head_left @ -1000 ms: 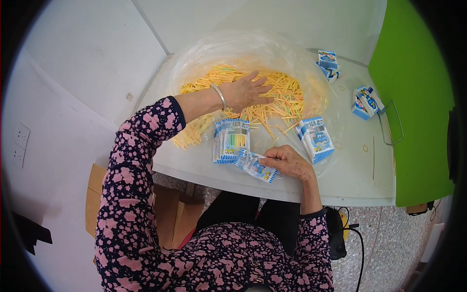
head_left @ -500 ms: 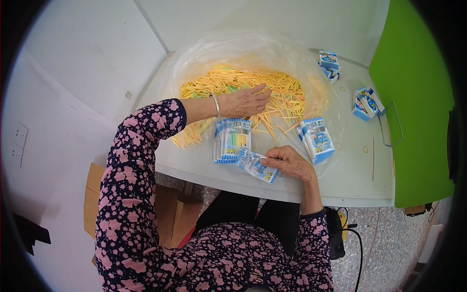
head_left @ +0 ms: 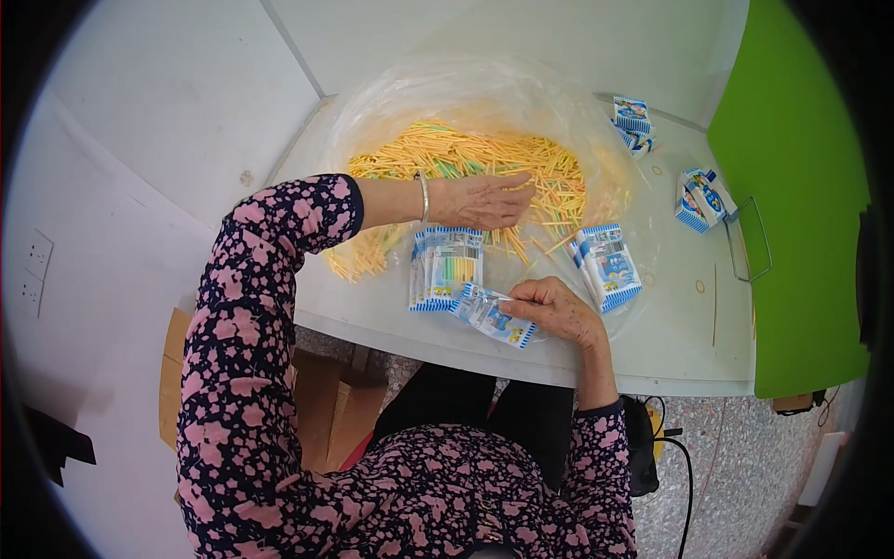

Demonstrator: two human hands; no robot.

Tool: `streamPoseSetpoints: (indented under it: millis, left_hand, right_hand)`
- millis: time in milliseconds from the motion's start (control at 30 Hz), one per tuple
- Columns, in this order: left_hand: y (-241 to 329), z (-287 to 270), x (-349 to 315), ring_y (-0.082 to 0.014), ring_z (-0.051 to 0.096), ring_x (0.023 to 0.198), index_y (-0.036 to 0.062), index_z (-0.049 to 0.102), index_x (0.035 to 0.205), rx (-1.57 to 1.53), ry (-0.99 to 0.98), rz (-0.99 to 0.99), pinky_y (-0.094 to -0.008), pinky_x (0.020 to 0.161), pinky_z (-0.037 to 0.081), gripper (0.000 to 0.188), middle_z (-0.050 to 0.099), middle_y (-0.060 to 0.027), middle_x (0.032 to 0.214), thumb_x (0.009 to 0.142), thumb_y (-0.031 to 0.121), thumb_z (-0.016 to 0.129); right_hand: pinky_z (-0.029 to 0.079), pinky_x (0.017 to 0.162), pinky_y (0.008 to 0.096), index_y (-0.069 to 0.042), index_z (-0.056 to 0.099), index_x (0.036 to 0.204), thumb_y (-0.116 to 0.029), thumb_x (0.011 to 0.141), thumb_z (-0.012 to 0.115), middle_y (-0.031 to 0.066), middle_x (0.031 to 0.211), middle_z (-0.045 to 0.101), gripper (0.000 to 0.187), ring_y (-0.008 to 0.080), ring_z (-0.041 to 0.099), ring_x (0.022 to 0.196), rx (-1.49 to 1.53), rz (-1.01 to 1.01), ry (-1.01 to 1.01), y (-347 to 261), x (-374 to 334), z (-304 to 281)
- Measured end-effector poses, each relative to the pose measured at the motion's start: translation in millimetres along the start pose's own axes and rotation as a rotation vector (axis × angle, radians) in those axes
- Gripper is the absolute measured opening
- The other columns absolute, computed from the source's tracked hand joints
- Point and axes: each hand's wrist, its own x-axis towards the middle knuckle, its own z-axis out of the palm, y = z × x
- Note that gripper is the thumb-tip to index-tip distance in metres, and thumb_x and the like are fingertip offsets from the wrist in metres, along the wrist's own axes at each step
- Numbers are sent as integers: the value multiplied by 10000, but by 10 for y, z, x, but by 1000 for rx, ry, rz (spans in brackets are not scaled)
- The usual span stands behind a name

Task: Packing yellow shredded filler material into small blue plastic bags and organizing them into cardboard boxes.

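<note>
A big clear plastic bag [head_left: 424,95] lies spread on the table, filled with a heap of thin yellow sticks [head_left: 512,154], some of them green or orange. Across the near side of the heap reaches my left hand [head_left: 477,200], palm down, its fingers stretched to the right over the sticks. Between thumb and fingers my right hand [head_left: 561,312] pinches a small blue-and-white packet [head_left: 486,315]. Just behind that packet sits an overlapping row of filled packets [head_left: 456,263], with yellow and green sticks showing through a window. Another stack of packets [head_left: 610,265] lies right of my right hand.
More blue-and-white packets [head_left: 631,115] lie at the back right, and a bundle [head_left: 703,198] stands beside a bent metal wire frame [head_left: 752,242]. Several rubber bands are scattered on the white table [head_left: 684,340]. A green panel [head_left: 792,224] borders its right side.
My left hand has shifted slightly right and nearer, down to the near edge of the stick heap. My right hand keeps the packet in about the same place.
</note>
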Motion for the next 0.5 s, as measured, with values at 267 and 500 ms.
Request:
streamPoseSetpoints:
  millis: [267,500]
  left_hand:
    - [18,181,-27,-239,478,1017,74,537,822,-211,97,1,-427,1015,272,161,552,-74,880,759,219,507]
    - [-59,135,-110,-260,457,1056,20,545,869,-614,-45,-551,-426,954,308,201,542,-123,941,772,195,523]
  right_hand:
    - [346,522,202,18,641,791,-221,838,620,-49,647,538,244,18,424,593,-18,-16,1,4,7,-10]
    - [279,476,216,-12,616,707,-240,837,610,-73,579,439,262,25,348,540,61,-39,38,14,-1,-11]
